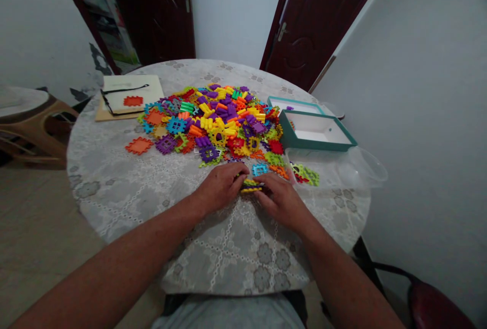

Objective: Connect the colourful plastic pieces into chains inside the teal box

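Both my hands rest on a round table [125,187] covered with a lace-patterned cloth. My left hand [222,185] and my right hand [279,198] are closed from either side on a small stack of flat plastic building pieces [251,185], yellow, green and purple. Just beyond my fingers lies a big pile of colourful interlocking pieces [220,121]: square grid tiles and short bars in orange, purple, yellow, blue, green and red. A light blue tile [260,169] lies right behind the stack.
A teal box with a white inside [321,130] stands right of the pile. A clear plastic bag [342,169] with some pieces lies beside it. A flat beige bag [127,97] with an orange tile sits far left. Dark doors behind, wooden chair at left.
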Demonstrator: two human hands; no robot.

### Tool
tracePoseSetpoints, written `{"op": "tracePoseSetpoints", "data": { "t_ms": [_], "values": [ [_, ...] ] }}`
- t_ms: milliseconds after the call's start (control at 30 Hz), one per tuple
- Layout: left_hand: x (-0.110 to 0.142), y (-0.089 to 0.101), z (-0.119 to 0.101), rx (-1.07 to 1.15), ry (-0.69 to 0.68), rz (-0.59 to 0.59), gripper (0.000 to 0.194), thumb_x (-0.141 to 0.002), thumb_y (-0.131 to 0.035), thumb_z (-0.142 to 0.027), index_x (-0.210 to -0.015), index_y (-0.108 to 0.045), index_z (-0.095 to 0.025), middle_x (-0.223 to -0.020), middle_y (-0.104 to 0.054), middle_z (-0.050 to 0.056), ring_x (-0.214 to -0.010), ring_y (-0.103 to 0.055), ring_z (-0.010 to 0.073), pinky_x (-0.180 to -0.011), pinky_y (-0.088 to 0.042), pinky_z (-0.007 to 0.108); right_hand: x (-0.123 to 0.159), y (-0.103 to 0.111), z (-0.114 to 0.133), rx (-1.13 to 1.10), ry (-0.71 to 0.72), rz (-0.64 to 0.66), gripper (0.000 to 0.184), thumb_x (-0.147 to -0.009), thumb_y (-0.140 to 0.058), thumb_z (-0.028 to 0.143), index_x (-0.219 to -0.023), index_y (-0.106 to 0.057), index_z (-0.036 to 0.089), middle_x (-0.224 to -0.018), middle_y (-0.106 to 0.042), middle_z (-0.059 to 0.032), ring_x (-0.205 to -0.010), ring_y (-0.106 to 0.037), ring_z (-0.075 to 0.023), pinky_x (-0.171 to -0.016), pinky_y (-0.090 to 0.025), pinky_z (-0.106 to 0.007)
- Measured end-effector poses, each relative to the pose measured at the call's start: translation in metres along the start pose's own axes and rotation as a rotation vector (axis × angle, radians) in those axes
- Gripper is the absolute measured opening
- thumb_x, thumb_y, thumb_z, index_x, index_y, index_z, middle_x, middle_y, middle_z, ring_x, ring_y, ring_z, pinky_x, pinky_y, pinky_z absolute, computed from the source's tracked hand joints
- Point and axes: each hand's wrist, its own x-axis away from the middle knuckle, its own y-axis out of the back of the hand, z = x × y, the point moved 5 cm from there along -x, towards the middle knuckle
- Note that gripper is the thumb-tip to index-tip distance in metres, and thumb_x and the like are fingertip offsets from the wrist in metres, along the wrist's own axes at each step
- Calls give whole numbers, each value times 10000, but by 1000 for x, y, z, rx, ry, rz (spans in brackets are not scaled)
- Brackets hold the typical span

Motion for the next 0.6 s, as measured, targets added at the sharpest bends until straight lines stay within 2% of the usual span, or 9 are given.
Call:
{"op": "tracePoseSetpoints", "data": {
  "t_ms": [233,367,467,533,600],
  "values": [
    [0,-8,2,73,-30,94,219,-1032,-483,-198,-1108,-687,-220,-1078,-761,59,-1013,-704,204,-942,-549,371,-4,-4,1,2,11,17,249,-993,-637,172,-1232,-682,225,-1144,-717,-82,-1065,-658,-221,-940,-516,-373],
    [0,-6,-4,88,-35,100,213,-1021,-499,-209,-1105,-694,-215,-1108,-762,72,-1023,-698,207,-939,-554,372,0,4,4,51,-27,0,184,-963,-651,168,-1135,-695,216,-1047,-729,-64,-976,-667,-213,-888,-518,-354],
    [0,5,-6,73,-41,48,210,-1014,-521,-229,-1125,-699,-210,-1102,-771,76,-1010,-709,212,-934,-565,371,1,28,7,68,-79,-23,170,-944,-664,197,-1106,-703,224,-968,-734,-42,-848,-663,-192,-795,-516,-327],
    [0,15,-6,36,-37,-11,209,-1020,-528,-252,-1129,-702,-211,-1080,-774,73,-986,-719,213,-922,-572,368,-5,58,2,81,-145,-91,189,-955,-669,258,-1136,-709,223,-940,-745,-42,-777,-662,-183,-738,-517,-315],
    [-1,27,-3,-1,-48,-71,215,-1032,-524,-279,-1122,-706,-210,-1074,-775,74,-985,-727,217,-914,-577,362,-19,96,-15,118,-243,-193,227,-975,-669,328,-1165,-712,213,-922,-758,-51,-744,-673,-184,-707,-526,-308]
  ]
}}
